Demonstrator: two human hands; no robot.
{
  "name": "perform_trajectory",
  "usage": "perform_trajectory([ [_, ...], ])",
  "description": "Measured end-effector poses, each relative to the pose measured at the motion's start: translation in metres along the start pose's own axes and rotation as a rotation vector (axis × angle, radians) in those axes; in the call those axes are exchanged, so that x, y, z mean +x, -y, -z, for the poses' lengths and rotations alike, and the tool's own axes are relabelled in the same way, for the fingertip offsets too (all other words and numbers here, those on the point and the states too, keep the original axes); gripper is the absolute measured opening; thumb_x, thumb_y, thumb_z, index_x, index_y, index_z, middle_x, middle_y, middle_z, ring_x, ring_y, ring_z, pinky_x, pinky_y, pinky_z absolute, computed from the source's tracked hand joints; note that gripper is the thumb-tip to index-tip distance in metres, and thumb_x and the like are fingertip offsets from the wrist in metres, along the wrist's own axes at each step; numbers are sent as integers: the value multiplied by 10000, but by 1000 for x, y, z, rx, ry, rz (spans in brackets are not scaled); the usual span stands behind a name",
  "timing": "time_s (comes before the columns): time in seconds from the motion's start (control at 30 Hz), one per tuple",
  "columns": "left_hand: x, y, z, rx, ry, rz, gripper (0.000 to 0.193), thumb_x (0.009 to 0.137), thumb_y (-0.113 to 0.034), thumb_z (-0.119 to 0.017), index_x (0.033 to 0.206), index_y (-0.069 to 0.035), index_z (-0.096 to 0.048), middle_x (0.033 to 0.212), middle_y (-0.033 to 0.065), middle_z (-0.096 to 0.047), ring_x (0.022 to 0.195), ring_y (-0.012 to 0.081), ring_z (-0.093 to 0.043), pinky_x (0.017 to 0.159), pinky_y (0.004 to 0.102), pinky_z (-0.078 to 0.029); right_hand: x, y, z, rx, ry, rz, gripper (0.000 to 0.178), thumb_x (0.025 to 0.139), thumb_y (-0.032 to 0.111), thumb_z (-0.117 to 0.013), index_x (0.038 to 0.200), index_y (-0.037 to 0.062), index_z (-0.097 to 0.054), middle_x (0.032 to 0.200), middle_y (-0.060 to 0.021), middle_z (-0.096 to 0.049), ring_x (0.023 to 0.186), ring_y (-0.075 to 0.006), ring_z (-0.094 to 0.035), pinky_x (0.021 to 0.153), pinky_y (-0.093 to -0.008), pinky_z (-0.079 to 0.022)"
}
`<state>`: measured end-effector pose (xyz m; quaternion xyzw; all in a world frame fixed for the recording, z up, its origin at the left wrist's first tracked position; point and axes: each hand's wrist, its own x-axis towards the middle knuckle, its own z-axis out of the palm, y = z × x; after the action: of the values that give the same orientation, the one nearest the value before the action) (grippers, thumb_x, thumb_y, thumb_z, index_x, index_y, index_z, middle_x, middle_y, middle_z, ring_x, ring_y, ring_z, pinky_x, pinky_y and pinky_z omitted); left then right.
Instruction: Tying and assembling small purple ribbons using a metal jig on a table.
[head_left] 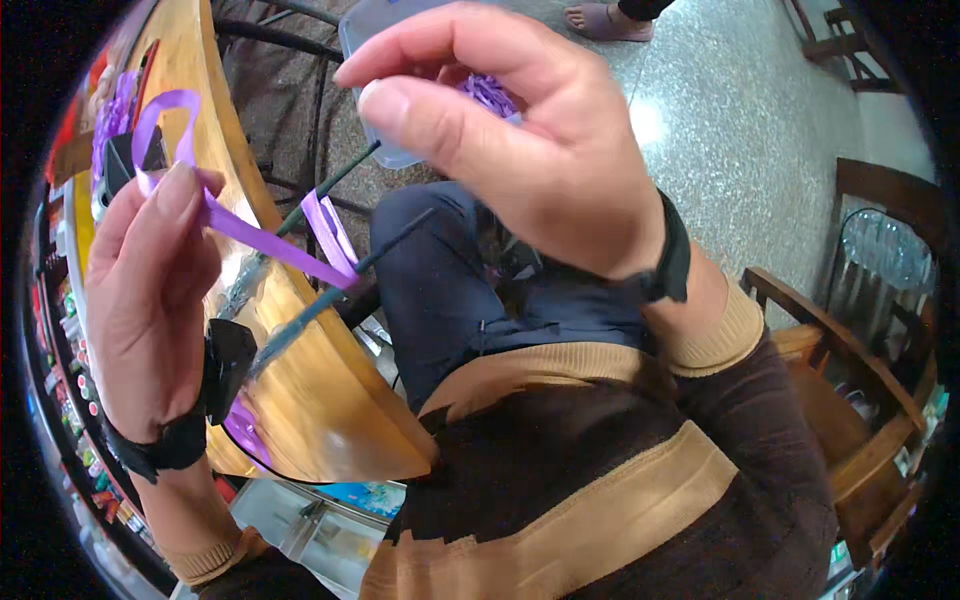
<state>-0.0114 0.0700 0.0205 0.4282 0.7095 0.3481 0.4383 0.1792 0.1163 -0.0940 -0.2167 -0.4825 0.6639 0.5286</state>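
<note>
Left grip (150, 265) pinched purple ribbon (270, 245), frame left — right grip (565, 150), loosely spread, overlapped a tub (368, 22), upper centre.

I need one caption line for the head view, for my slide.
Left hand pinching a purple ribbon, right hand raised, near a wooden tabletop.

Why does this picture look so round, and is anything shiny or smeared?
Head view: the fisheye lens leaves a rounded, black-cornered picture; bright glare lies on the floor, with softer sheen on the wooden table; the right hand looks slightly blurred, perhaps from motion.
</note>
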Motion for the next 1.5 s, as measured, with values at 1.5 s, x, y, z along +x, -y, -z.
perform_trajectory([
  [1.5, 7, 1, -4, 31, 277, 278, 296, 848, -310, -564, 846, -14, -574, 692, -32, -498, 430, 1, -311, 376, 151, -219, 19, 8, -25, -213, 325, -402, 237, 719, 218, -598, 649, -7, -623, 608, -15, -544, 574, -75, -458, 527, -237, -368],
])
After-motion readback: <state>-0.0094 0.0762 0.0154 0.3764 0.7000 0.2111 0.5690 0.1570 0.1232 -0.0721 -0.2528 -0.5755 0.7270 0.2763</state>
